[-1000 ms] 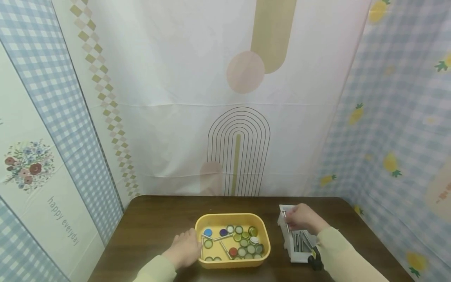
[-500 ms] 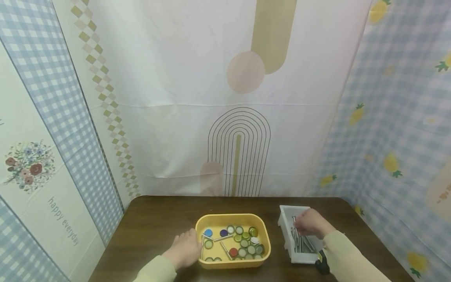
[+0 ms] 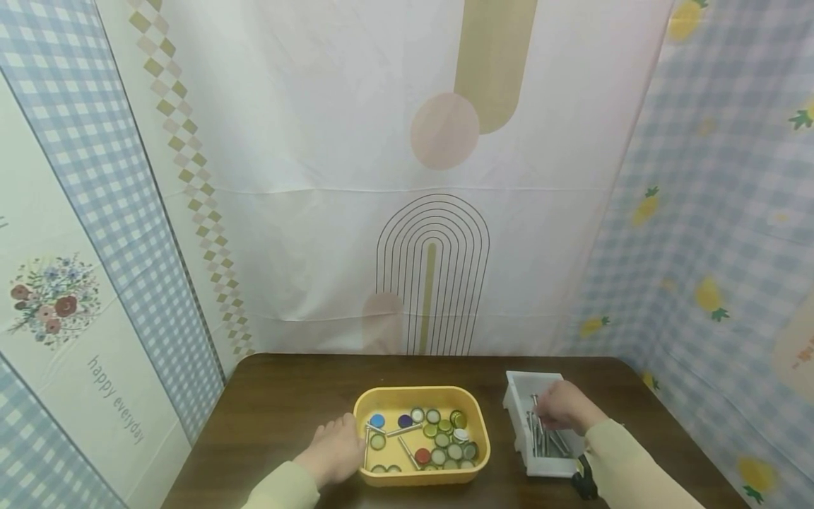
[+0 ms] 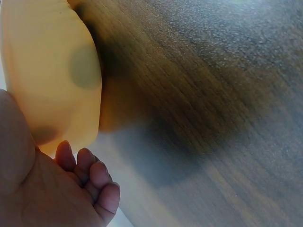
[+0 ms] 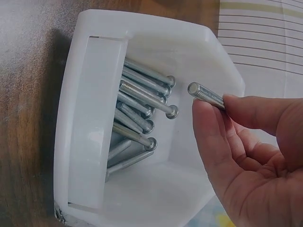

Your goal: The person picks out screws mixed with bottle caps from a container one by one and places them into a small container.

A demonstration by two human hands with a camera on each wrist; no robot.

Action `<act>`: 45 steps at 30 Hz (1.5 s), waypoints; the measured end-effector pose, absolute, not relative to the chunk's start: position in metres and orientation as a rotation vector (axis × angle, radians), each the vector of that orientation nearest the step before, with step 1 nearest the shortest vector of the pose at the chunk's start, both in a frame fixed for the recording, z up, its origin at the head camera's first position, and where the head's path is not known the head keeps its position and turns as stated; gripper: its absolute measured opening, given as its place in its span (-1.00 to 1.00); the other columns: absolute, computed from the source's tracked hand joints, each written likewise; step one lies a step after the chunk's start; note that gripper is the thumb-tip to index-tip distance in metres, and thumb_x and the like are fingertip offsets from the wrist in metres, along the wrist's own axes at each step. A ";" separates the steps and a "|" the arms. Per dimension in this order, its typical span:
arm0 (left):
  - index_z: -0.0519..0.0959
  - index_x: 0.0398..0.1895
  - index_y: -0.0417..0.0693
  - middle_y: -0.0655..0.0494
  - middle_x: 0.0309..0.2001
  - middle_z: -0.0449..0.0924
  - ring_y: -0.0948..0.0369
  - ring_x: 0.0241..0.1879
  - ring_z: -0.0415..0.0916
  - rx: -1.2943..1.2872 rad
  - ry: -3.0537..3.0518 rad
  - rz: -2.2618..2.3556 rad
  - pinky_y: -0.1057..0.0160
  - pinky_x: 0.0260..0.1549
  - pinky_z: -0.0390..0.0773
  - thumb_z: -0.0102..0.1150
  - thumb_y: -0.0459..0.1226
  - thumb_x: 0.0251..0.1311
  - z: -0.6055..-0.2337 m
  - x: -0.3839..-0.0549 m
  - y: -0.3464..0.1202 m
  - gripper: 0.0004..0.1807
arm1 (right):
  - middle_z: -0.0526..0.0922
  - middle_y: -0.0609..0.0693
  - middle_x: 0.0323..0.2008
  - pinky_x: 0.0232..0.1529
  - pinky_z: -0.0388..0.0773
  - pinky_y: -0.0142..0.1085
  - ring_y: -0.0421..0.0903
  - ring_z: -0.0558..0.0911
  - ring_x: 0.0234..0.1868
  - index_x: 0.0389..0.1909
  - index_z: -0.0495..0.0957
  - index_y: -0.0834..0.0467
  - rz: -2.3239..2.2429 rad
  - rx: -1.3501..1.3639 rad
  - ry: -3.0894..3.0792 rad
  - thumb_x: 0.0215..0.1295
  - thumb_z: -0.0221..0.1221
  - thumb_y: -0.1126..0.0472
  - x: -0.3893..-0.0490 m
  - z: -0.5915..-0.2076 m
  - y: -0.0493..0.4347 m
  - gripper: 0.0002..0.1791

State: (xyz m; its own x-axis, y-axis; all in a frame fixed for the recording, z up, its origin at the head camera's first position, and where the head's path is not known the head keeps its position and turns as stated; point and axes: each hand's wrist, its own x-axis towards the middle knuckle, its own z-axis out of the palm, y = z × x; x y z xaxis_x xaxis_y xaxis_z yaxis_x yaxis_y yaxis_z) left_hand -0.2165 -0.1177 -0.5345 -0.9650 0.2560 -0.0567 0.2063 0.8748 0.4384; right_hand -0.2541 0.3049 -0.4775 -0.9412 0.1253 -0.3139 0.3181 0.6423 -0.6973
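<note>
My right hand (image 3: 561, 406) pinches a threaded metal bolt (image 5: 207, 95) between thumb and forefinger, over the white bin (image 3: 542, 465). In the right wrist view, the bolt's threaded end points away from the fingertips. Several similar silver bolts (image 5: 144, 98) lie in a loose pile inside that bin. My left hand (image 3: 333, 449) holds the left side of a yellow plastic basin (image 3: 420, 478). The left wrist view has the thumb side over the basin's edge and curled fingers (image 4: 98, 175) by its outer wall; the thumb tip is out of sight.
Inside the basin lie several bottle caps (image 3: 454, 452), mostly green-rimmed, plus a few bolts (image 3: 407, 449). Both containers stand on a dark brown wooden table (image 3: 286, 385). Patterned cloth (image 3: 305, 233) hangs behind and at both sides.
My right hand lifts away from the bin's far left edge and shifts right and toward me, over the bolt pile. The left hand and the basin have stayed in place.
</note>
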 end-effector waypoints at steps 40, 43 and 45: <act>0.36 -0.18 -0.28 0.02 -0.42 0.32 0.06 -0.34 0.31 0.367 2.937 0.702 -0.05 -0.24 0.29 0.02 -0.16 0.24 -0.534 -0.215 -0.118 -0.68 | 0.52 0.09 -0.56 -0.50 0.56 -0.27 -0.08 0.52 -0.56 -0.56 0.53 0.35 -1.041 0.344 2.697 0.06 0.19 0.42 -0.245 -0.497 0.310 -0.91; 0.36 -0.18 -0.28 0.02 -0.41 0.32 0.06 -0.34 0.30 0.364 2.934 0.703 -0.04 -0.24 0.28 0.02 -0.16 0.24 -0.533 -0.214 -0.118 -0.68 | 0.52 0.09 -0.57 -0.51 0.56 -0.26 -0.08 0.52 -0.57 -0.57 0.52 0.35 -1.047 0.348 2.700 0.04 0.19 0.42 -0.245 -0.498 0.310 -0.92; 0.36 -0.17 -0.28 0.02 -0.41 0.32 0.06 -0.34 0.30 0.364 2.931 0.709 -0.04 -0.24 0.28 0.03 -0.16 0.24 -0.532 -0.214 -0.118 -0.67 | 0.52 0.09 -0.56 -0.51 0.57 -0.26 -0.07 0.53 -0.56 -0.57 0.52 0.36 -1.046 0.355 2.700 0.03 0.19 0.42 -0.245 -0.498 0.310 -0.92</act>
State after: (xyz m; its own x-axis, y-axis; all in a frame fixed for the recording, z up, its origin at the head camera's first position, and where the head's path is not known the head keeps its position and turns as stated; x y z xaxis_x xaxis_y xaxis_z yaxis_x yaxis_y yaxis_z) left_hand -0.2140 -0.1180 -0.5322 -0.9659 0.2550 -0.0448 0.2064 0.8627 0.4616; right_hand -0.2449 0.3102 -0.4981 -0.9457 0.1429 -0.2919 0.3023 0.7168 -0.6284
